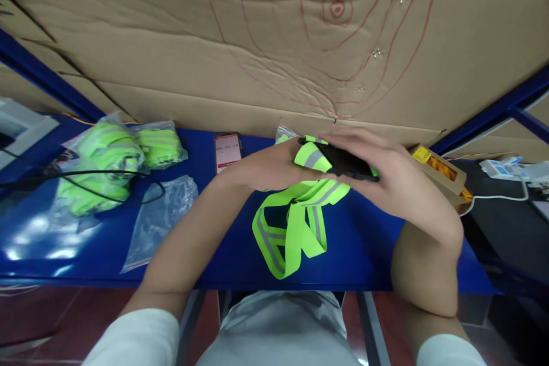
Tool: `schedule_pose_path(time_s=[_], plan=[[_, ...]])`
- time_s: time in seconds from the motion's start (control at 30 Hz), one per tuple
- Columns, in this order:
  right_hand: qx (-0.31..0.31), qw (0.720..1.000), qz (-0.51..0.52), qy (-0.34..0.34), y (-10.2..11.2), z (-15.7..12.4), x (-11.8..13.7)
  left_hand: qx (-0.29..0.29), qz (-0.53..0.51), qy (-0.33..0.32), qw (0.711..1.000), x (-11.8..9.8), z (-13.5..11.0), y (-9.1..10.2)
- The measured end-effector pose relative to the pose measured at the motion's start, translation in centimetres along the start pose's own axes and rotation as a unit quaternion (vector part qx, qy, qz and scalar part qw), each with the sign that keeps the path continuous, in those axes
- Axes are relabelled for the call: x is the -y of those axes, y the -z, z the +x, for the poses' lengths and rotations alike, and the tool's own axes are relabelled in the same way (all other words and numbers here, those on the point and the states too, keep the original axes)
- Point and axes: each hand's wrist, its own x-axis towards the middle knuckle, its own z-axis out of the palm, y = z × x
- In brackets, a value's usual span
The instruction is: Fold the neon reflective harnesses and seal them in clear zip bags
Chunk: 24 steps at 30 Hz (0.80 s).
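A neon-yellow reflective strap harness with grey bands hangs in loops over the blue table. Its upper part, with a black section, is bunched between both hands. My left hand grips the folded strap from the left. My right hand lies over the top of the black part, fingers curled around it. Both hands are held just above the table, near its far edge.
Bagged neon straps lie at the left with a black cable across them, and an empty clear bag beside. A phone lies by the cardboard wall. A small cardboard box sits at the right.
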Motion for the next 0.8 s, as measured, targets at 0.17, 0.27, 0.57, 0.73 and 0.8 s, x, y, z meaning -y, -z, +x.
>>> schedule_pose_path(time_s=[0.17,0.27,0.57,0.73,0.8], plan=[[-0.148,0.989,0.015,-0.024,-0.4,0.5,-1.0,-0.022,-0.142,-0.007,0.990,0.3,1.1,-0.9],[-0.241,0.968,0.067,-0.024,-0.5,0.8,-2.1,-0.029,-0.066,-0.049,0.996,-0.1,1.1,-0.3],[-0.397,0.915,0.063,0.019,-0.3,1.2,-1.9,0.025,-0.170,-0.012,0.985,-0.1,0.7,0.0],[-0.406,0.913,0.037,0.027,0.5,0.9,-1.6,0.046,-0.215,-0.014,0.975,0.0,0.9,-0.6],[-0.439,0.898,0.017,0.024,0.8,0.8,-1.7,0.045,-0.130,-0.041,0.990,0.1,0.9,-0.6]])
